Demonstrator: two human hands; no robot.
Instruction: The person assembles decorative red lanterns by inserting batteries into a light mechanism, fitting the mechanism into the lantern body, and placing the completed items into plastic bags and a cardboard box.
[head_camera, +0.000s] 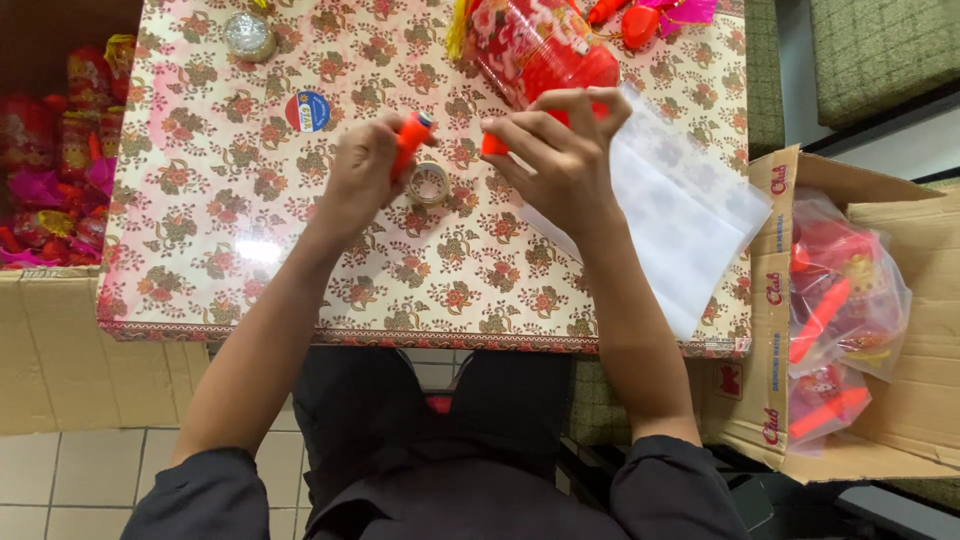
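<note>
My floral-patterned table (220, 190) carries a tape roll (429, 184), a silver disc (249, 35), a round sticker (307, 111), clear bags (680, 215) and a red lantern (540, 45).

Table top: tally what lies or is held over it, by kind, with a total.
Tape rolls: 2 (silver, clear)
Orange pieces in hands: 2 (left, right)
Clear bags: 1
Red lanterns: 1
Round stickers: 1
Total: 7
</note>
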